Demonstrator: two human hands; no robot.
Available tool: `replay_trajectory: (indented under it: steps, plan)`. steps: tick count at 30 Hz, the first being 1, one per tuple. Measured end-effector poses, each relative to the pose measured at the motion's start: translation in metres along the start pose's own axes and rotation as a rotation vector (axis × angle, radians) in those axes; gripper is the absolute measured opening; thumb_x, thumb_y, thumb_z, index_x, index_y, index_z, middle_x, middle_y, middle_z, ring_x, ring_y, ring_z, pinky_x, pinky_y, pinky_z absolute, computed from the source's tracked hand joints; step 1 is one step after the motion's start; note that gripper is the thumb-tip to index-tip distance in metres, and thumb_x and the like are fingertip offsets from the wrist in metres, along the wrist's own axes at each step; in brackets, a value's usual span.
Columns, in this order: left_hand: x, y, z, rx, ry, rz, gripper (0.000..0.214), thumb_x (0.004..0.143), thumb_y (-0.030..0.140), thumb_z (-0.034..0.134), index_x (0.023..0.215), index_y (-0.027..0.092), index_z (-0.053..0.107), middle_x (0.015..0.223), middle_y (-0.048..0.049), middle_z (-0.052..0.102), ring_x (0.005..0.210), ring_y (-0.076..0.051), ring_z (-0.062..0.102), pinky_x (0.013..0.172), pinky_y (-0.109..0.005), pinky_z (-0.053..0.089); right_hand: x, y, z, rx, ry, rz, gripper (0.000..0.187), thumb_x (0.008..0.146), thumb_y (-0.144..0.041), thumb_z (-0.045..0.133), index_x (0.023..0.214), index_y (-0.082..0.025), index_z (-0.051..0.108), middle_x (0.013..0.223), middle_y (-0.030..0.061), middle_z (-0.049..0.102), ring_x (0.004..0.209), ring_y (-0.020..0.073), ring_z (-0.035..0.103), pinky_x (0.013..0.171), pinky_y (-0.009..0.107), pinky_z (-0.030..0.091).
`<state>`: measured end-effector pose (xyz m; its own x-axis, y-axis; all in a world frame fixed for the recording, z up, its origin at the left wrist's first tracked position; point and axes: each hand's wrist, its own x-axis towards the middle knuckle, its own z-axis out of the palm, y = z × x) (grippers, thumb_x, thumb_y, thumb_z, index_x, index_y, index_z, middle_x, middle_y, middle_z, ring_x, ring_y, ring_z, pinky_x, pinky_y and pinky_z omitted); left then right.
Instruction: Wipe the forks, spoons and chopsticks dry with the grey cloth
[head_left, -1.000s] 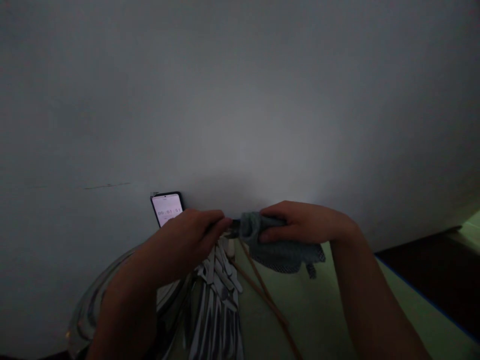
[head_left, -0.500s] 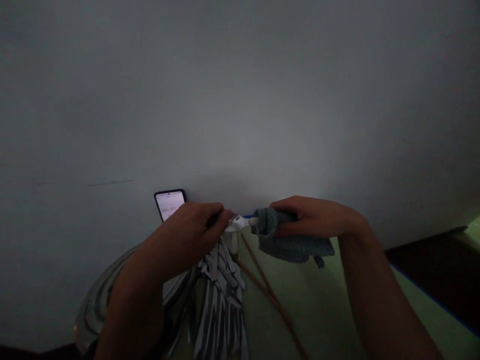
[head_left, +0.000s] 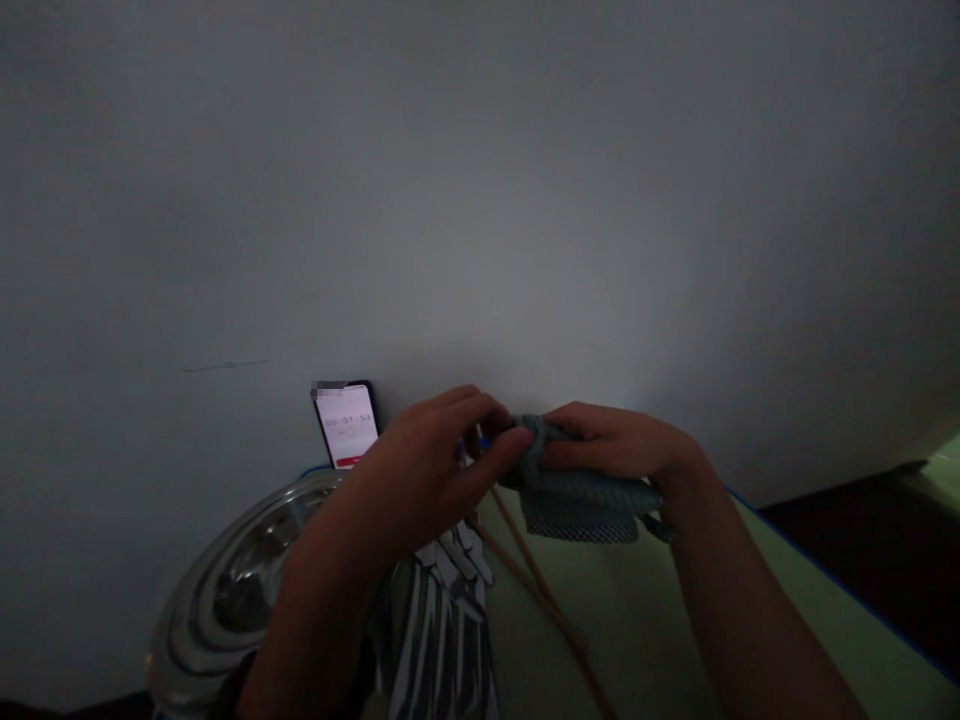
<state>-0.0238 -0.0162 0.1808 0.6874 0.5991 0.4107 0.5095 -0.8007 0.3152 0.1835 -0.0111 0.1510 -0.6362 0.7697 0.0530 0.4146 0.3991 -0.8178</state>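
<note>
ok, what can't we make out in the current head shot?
All in the head view:
Grey-blue cloth: anything inside is hidden by its folds and the right hand.
Left hand: what it holds, if anything, is blocked by the hand itself.
Metal dish: right side hidden by the left forearm.
Cutlery, brown sticks: cut off by the bottom edge.
Phone: text below the digits too small.

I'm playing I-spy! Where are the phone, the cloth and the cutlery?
Phone (head_left: 349,430), head view: on its lit screen.
Cloth (head_left: 581,503), head view: on its hanging fold.
Cutlery (head_left: 453,579), head view: on the pile's upper part.
</note>
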Motion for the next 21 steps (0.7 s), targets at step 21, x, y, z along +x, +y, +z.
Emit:
replay_trajectory:
  steps: [21]
  plan:
    - [0.008, -0.028, 0.010, -0.347, 0.114, -0.269, 0.024, 0.076, 0.037, 0.060, 0.072, 0.014, 0.060, 0.058, 0.0018, 0.061, 0.052, -0.009, 0.055, 0.048, -0.018, 0.042, -0.004, 0.013, -0.007, 0.103, 0.068, 0.003, 0.035, 0.078, -0.037, 0.056, 0.105, -0.015, 0.061, 0.091, 0.0030, 0.064, 0.075, 0.0117, 0.056, 0.068, 0.024, 0.045]
